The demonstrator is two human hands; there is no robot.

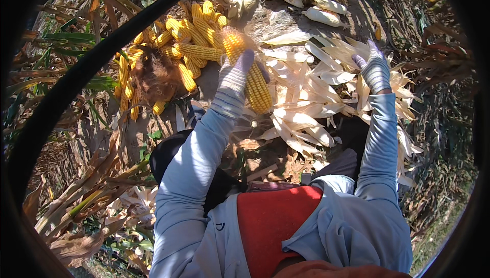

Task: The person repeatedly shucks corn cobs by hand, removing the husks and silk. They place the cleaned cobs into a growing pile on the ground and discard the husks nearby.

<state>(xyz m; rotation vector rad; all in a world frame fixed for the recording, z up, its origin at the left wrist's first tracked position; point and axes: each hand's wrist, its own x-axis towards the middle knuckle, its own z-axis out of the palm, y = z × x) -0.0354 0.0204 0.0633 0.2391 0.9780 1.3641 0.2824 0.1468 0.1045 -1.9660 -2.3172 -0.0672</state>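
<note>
My left hand (238,69), in a striped knit glove with purple fingertips, grips a husked ear of yellow corn (259,91). The thumb crosses the middle of the ear, and wispy brown silk clings around its upper end. To the right, my right hand (374,69), gloved alike, is held out with thumb and fingers apart and nothing visible in it. It is over the far right part of a heap of pale dry corn husks (302,86). A pile of bare yellow ears (199,50) lies just left of my left hand.
A clump of brown corn silk (155,71) rests on the pile's near left side. Several ears still in pale husks (325,17) lie on the soil at the back. Dry corn stalks (88,197) stand or lean at left. A dark curved band (95,54) crosses the upper left view.
</note>
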